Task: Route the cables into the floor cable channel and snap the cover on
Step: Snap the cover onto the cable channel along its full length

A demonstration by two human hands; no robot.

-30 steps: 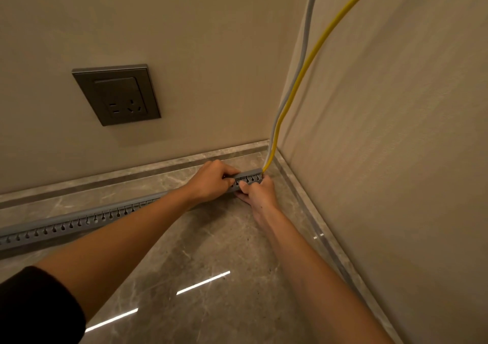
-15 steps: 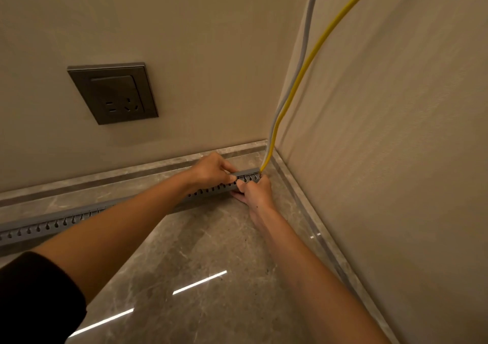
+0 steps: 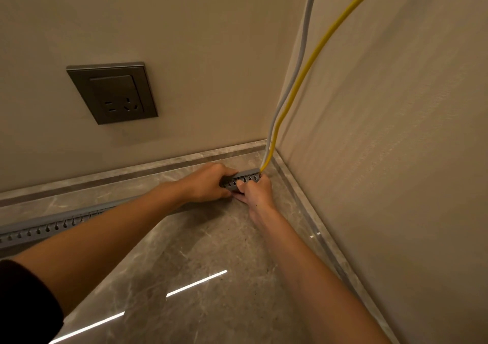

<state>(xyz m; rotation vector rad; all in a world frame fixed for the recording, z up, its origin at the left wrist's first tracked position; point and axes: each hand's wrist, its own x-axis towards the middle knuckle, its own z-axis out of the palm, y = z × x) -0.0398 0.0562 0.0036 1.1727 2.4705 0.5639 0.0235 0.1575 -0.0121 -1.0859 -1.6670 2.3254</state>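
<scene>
The left hand [image 3: 207,182] and right hand [image 3: 258,191] pinch the channel [image 3: 247,178] end. Push the yellow cable [image 3: 303,75], just past the fingers [image 3: 225,171], in gently without kinks.

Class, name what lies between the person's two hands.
A short slotted stretch of the grey cable channel, which the left hand and right hand both hold; the head view shows it.

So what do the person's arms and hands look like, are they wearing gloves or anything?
No gloves: the left hand and the right hand are bare, with no ring or watch that I can see. The left arm has a dark sleeve high up, at the bottom left corner of the picture. The right arm shows no sleeve in view.
</scene>
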